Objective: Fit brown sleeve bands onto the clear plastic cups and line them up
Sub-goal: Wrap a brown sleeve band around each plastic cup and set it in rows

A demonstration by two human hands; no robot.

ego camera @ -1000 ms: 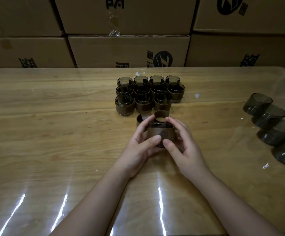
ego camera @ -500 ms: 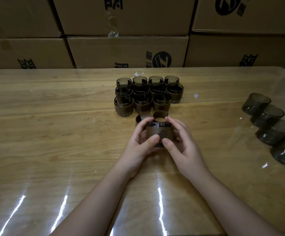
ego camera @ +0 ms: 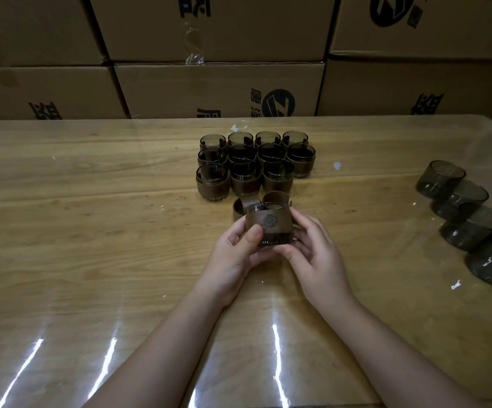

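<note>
At frame centre a clear cup [ego camera: 270, 239] is gripped from both sides. The left hand [ego camera: 233, 256] is curled round its left side, thumb pressed on the brown sleeve band [ego camera: 269, 221] wrapped about it, and the right hand [ego camera: 318, 256] is curled round the right. Two loose bands [ego camera: 239, 208] are seen just behind. Further up, banded cups [ego camera: 253, 164] are packed in three rows. At the right edge four bare cups [ego camera: 471, 223] are laid in a touching line on the table [ego camera: 91, 231]. Cardboard boxes [ego camera: 209, 86] are stacked across the top.

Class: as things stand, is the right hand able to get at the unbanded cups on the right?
Likely not yet: the right hand and left hand grip the banded cup, though nothing stands before the unbanded cups.
</note>
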